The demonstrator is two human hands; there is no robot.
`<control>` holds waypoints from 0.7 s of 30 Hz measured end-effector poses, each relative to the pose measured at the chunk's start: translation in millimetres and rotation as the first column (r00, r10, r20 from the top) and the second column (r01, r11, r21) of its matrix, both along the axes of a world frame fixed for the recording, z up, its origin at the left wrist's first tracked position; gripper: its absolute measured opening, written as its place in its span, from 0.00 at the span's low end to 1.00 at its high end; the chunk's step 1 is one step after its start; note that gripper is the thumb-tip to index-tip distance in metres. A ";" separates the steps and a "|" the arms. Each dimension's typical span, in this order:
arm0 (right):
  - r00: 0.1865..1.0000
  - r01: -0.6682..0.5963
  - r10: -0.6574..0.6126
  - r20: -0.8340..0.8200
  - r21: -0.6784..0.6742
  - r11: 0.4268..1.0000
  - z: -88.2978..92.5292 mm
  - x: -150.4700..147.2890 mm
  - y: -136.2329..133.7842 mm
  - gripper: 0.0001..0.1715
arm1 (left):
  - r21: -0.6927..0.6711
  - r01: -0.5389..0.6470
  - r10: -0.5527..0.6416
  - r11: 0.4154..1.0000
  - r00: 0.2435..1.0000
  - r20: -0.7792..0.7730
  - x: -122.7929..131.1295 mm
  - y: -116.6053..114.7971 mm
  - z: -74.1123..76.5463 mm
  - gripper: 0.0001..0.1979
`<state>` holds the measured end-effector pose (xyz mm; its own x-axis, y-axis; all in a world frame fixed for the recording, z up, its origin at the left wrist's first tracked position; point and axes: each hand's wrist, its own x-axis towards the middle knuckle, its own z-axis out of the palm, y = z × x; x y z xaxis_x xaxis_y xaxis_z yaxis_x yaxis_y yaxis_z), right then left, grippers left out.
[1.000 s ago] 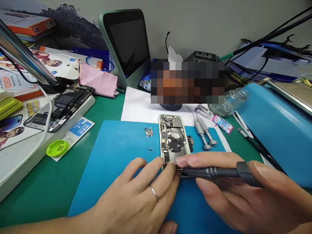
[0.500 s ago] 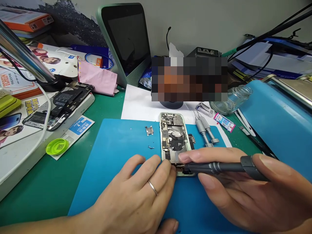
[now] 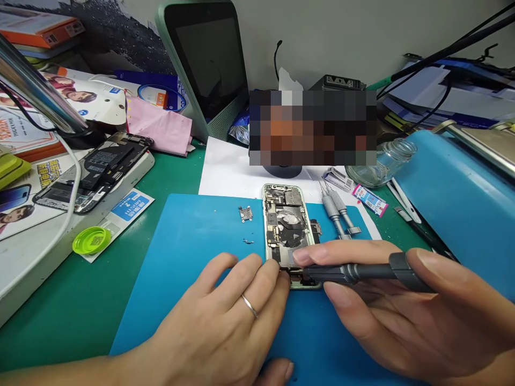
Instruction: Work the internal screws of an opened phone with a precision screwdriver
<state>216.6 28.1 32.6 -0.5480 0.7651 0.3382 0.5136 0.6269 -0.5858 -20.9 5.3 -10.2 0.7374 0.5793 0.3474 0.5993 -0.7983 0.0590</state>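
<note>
An opened phone (image 3: 288, 214) lies on the blue mat (image 3: 189, 225), its inner boards and a torn round black patch exposed. My left hand (image 3: 237, 311), wearing a ring, steadies the phone with bent fingers at its lower left edge; the fingertips are partly hidden and the thumb is apart. In my right hand (image 3: 386, 305) is a dark screwdriver (image 3: 362, 272), held nearly level between fingers and thumb, its working end at the phone's lower end. The tip itself cannot be made out. A small metal part (image 3: 245, 214) and tiny pieces (image 3: 248, 241) lie left of the phone.
Two grey screwdrivers (image 3: 333, 209) lie right of the phone, near a glass jar (image 3: 380, 163) and white tweezers (image 3: 404, 201). At left are a green cap (image 3: 92, 240) and another phone assembly (image 3: 96, 169). A screen device (image 3: 205, 59) stands behind; a blurred block covers the back middle.
The whole view has shifted slightly. The screwdriver and right hand have moved a little to the left; the left hand stays against the phone.
</note>
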 end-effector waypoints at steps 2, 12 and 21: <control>1.000 -0.002 0.002 -0.010 -0.003 1.000 0.3 0.1 0.3 0.28 | 0.005 -0.006 0.006 1.000 1.000 0.002 -0.2 -0.3 0.2 0.29; 0.938 0.062 0.006 -0.348 0.184 0.981 -7.8 -17.9 -0.7 0.50 | -0.024 0.006 -0.004 1.000 0.998 0.062 1.3 -3.7 4.1 0.25; 0.929 0.010 0.068 -0.365 0.206 0.978 -8.1 -28.2 14.4 0.50 | 0.054 0.003 -0.006 0.999 0.999 0.054 1.4 -0.7 3.1 0.27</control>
